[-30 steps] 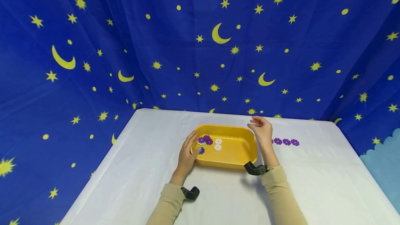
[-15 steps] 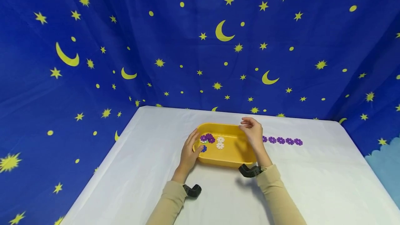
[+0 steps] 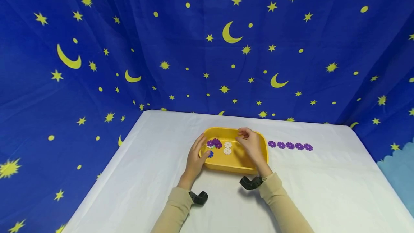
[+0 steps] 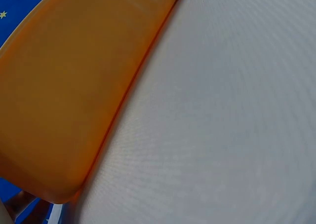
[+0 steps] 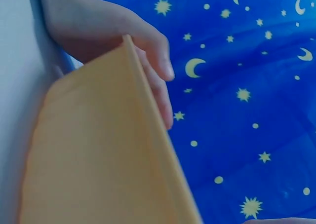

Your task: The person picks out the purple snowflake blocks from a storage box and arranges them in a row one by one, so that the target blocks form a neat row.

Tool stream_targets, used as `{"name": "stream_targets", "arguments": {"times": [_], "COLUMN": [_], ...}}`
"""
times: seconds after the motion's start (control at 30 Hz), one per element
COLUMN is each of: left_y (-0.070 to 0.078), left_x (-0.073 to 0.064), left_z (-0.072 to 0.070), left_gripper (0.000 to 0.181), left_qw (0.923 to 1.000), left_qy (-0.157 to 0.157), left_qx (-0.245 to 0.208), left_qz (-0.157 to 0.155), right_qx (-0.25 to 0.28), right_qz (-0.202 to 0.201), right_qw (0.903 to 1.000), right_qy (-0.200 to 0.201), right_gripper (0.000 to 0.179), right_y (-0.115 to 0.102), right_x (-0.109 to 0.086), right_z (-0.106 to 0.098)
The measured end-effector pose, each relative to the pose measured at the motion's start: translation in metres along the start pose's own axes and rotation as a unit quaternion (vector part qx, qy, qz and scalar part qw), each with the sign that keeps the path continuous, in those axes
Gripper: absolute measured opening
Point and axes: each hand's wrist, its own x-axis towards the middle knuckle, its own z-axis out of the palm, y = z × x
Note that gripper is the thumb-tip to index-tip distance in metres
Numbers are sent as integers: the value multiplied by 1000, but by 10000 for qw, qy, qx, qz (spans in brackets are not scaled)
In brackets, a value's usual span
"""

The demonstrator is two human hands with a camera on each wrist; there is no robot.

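Note:
My left hand (image 3: 194, 157) grips the left end of a yellow plastic bin (image 3: 229, 168). Its thumb lies over the rim, which the right wrist view also shows. Inside the bin, a few purple flower-shaped discs (image 3: 216, 142) overlap, with a pale one partly hidden under them. A blue disc (image 3: 211, 154) lies near my left thumb, and two white discs (image 3: 228, 148) sit further right. Over the bin's right half hovers my right hand (image 3: 252, 146), fingers loosely bent, with nothing visible between them. The left wrist view is mostly filled by the bin's outer wall (image 4: 74, 86).
A row of several purple discs (image 3: 290, 145) lies on the white-covered table (image 3: 323, 182), to the right of the bin. A blue curtain (image 3: 181, 39) with yellow moons and stars hangs behind and at the sides.
My right hand has moved left, from the bin's right edge to over its inside, uncovering the left end of the purple row. My left hand keeps its hold on the bin.

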Motion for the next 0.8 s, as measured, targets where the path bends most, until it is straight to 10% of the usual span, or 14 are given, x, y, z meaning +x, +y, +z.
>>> {"name": "stream_targets", "arguments": {"times": [0.8], "left_y": [-1], "left_x": [0], "left_z": [0], "left_gripper": [55], "left_qw": [9998], "left_qy": [51], "left_qx": [168], "left_qz": [110], "right_qx": [-566], "right_qz": [-414], "right_qw": [9948], "right_qy": [-735], "right_gripper": [27], "right_y": [-18], "right_x": [11], "right_z": [55]}}
